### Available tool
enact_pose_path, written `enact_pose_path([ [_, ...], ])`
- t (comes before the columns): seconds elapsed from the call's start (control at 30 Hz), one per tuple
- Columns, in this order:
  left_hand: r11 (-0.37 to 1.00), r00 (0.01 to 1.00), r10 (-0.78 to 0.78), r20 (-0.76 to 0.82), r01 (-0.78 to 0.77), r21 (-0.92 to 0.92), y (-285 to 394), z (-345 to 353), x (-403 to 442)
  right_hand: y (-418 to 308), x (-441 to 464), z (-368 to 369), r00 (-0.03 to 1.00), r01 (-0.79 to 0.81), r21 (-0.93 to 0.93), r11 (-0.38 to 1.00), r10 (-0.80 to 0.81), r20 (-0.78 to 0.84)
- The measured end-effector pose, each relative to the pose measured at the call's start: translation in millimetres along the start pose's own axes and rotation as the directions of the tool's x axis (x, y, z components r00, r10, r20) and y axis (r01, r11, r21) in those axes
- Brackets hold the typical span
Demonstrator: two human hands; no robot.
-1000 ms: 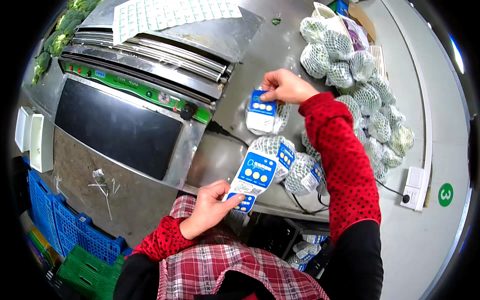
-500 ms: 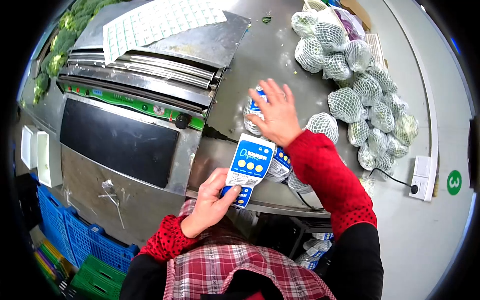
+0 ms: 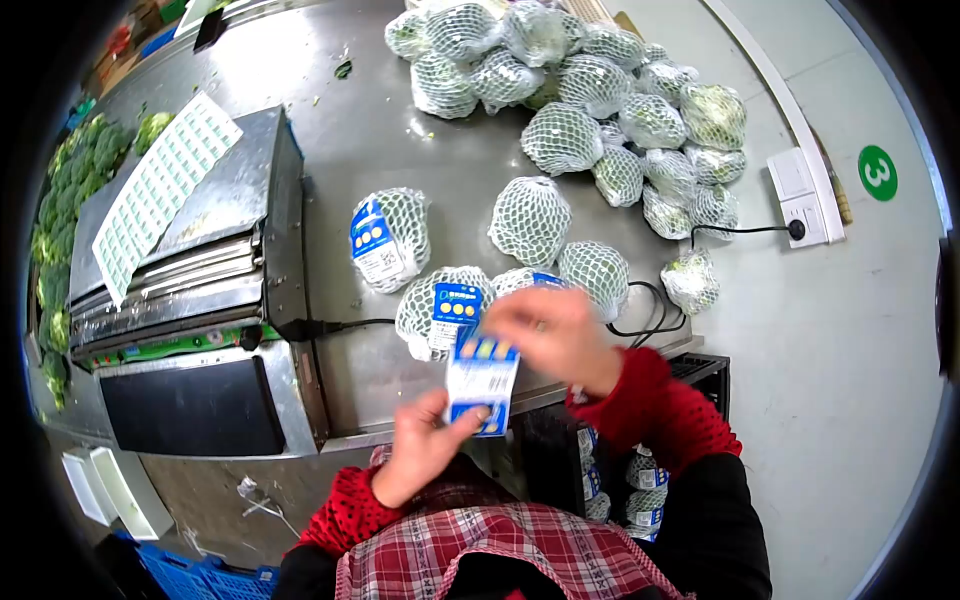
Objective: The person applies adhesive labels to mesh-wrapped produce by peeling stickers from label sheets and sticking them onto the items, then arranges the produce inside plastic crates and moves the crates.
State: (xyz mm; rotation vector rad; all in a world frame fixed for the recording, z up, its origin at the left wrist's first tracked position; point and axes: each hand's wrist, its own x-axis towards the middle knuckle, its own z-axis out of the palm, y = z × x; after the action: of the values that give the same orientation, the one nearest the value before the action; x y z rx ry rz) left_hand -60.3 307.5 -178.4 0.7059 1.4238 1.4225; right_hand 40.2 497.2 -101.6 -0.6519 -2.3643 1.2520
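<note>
My left hand [image 3: 425, 445] is closed on a small stack of blue-and-white printed labels [image 3: 482, 385], thumb on the lower front. At the top edge of these labels, the fingers of my right hand [image 3: 560, 335] pinch a label, slightly blurred. Just beyond them lies a netted vegetable head [image 3: 415, 312] with a blue label on it. Another labelled netted head [image 3: 403, 225] rests farther back to the left. Plain netted heads [image 3: 530, 222] sit on the steel table, and one labelled head is partly hidden behind my right hand.
A wrapping machine [image 3: 190, 400] with a sheet of green-printed stickers [image 3: 165, 195] stands left, beside loose broccoli [image 3: 75, 190]. Many netted heads [image 3: 590, 85] are piled at the back right. A black cable runs to a wall socket [image 3: 805, 215]. A black crate [image 3: 705, 375] with labelled heads stands below.
My right hand has come back from a labelled head to the labels in my left hand. The view has shifted right, and that labelled head now lies free on the table.
</note>
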Motion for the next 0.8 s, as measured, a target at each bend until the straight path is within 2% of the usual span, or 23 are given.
enact_pose_path([
  [0.03, 0.994, 0.998, 0.006, 0.066, -0.014, 0.111, -5.4, 3.0, -1.9, 1.3, 15.9, -25.7, 0.969, -0.227, 0.213, 0.95, 0.242, -0.046],
  [0.07, 0.987, 0.995, -0.03, 0.095, 0.015, 0.157, -8.2, 4.2, -3.2, 23.3, 33.5, -49.7, 0.97, -0.12, 0.188, 0.975, 0.155, -0.188],
  [0.1, 0.987, 0.994, -0.031, 0.105, 0.013, 0.162, -13.2, 5.0, -0.8, 34.9, 48.8, -72.6, 0.935, -0.221, 0.163, 0.962, 0.256, -0.245],
  [0.13, 0.997, 0.996, -0.037, 0.076, 0.031, 0.073, -19.4, 4.4, 3.1, 68.8, 61.1, -82.7, 0.909, -0.23, 0.259, 0.938, 0.302, -0.287],
  [0.17, 0.999, 0.998, -0.043, 0.041, 0.044, -0.021, -23.1, 3.8, 8.3, 93.6, 67.0, -89.6, 0.895, -0.313, 0.303, 0.9, 0.387, -0.224],
  [0.23, 0.999, 0.997, -0.036, 0.069, 0.038, -0.019, -20.4, -1.7, 17.0, 184.8, 74.0, -78.4, 0.922, -0.232, 0.202, 0.952, 0.281, -0.267],
  [0.3, 0.979, 0.98, 0.161, 0.115, -0.173, 0.107, -8.8, -5.3, 26.1, 214.0, 72.1, -68.6, 0.915, -0.298, -0.183, 0.937, 0.226, -0.334],
  [0.33, 0.959, 0.97, 0.172, 0.17, -0.205, 0.198, -5.5, -10.3, 30.2, 184.2, 76.1, -75.1, 0.915, -0.381, -0.46, 0.802, 0.253, -0.315],
  [0.37, 0.96, 0.971, 0.165, 0.171, -0.198, 0.2, -2.6, -12.3, 35.4, 172.0, 76.9, -74.1, 0.913, -0.385, -0.456, 0.802, 0.26, -0.314],
  [0.4, 0.952, 0.963, 0.204, 0.176, -0.238, 0.194, 0.3, -13.4, 42.4, 163.8, 78.3, -70.6, 0.929, -0.291, -0.647, 0.705, 0.048, -0.366],
  [0.43, 0.943, 0.953, 0.243, 0.181, -0.276, 0.187, 2.7, -14.5, 46.6, 161.5, 79.9, -65.8, 0.917, -0.216, -0.806, 0.55, -0.17, -0.362],
  [0.47, 0.951, 0.956, 0.218, 0.197, -0.254, 0.178, 4.7, -17.3, 46.9, 175.7, 80.2, -56.7, 0.941, -0.079, -0.796, 0.6, -0.218, -0.257],
  [0.5, 0.952, 0.957, 0.211, 0.199, -0.247, 0.181, 7.7, -16.7, 47.9, 192.1, 80.0, -47.3, 0.943, -0.082, -0.793, 0.604, -0.211, -0.259],
  [0.57, 0.931, 0.948, 0.239, 0.212, -0.286, 0.226, 13.1, -13.4, 50.6, 215.6, 78.8, -34.0, 0.944, 0.141, -0.827, 0.544, -0.326, -0.053],
  [0.63, 0.902, 0.944, 0.246, 0.22, -0.306, 0.304, 18.7, -15.5, 44.9, 205.2, 74.5, -31.0, 0.965, 0.136, -0.785, 0.604, -0.259, -0.033],
  [0.7, 0.919, 0.93, 0.268, 0.253, -0.325, 0.222, 20.9, -9.4, 54.7, 181.8, 72.9, -46.4, 0.975, 0.057, -0.713, 0.699, -0.194, -0.112],
  [0.73, 0.918, 0.926, 0.247, 0.287, -0.318, 0.237, 22.4, -8.4, 52.1, 133.4, 60.0, -51.9, 0.984, 0.012, -0.57, 0.822, -0.113, -0.141],
  [0.77, 0.918, 0.923, 0.244, 0.297, -0.318, 0.235, 21.5, -7.4, 50.6, 109.7, 47.5, -54.0, 0.985, 0.087, -0.367, 0.926, -0.134, -0.105],
  [0.8, 0.909, 0.922, 0.243, 0.301, -0.325, 0.262, 20.1, -6.0, 49.4, 75.0, 35.7, -57.3, 0.989, -0.081, -0.137, 0.987, 0.097, 0.111],
])
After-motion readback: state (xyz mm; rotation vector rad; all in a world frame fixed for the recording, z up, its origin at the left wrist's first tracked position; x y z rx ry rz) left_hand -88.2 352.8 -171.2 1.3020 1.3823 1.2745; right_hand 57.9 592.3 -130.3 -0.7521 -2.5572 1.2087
